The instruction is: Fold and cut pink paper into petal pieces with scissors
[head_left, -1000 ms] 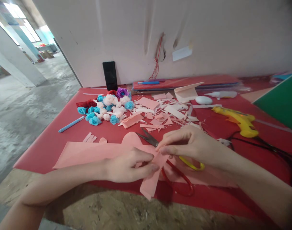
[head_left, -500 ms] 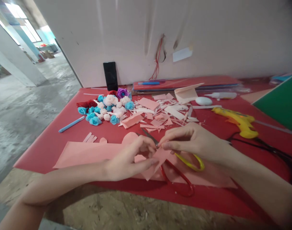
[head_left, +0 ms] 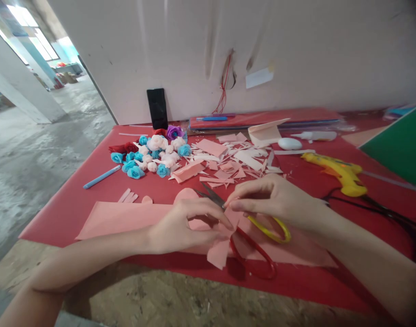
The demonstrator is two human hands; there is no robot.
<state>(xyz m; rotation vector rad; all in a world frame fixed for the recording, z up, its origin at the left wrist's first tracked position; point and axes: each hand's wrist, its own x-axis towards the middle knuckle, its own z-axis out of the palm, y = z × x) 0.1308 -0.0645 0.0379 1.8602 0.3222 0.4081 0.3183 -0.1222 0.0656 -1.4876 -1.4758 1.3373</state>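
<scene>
Paper strip [head_left: 218,255], pink, is suspended between the two hands above the near part of the red table [head_left: 67,200], its lower end hanging below the left fingers. The right hand [head_left: 276,200] has thumb and fingertips drawn together in a pinch on the strip's upper end. The left hand [head_left: 185,227] is curled, palm down, with thumb and forefinger at the strip's middle and only a narrow gap apparent between them; whether they press on the paper cannot be told. Scissors [head_left: 216,198] lie beneath the hands, blades pointing away and to the left, with one yellow and one red handle; neither hand grips them. A large pink sheet [head_left: 132,215] is flat under the left forearm and extends below the right hand. A rounded pink piece [head_left: 186,194] sits at its far edge, just beyond the left hand. Beyond the work, cut paper scraps [head_left: 248,159] are piled beside a cluster of flowers [head_left: 156,143], blue, pale pink, red and purple. A yellow glue gun [head_left: 344,175] rests to the right. A black phone [head_left: 157,108] leans upright against the wall [head_left: 180,50].
</scene>
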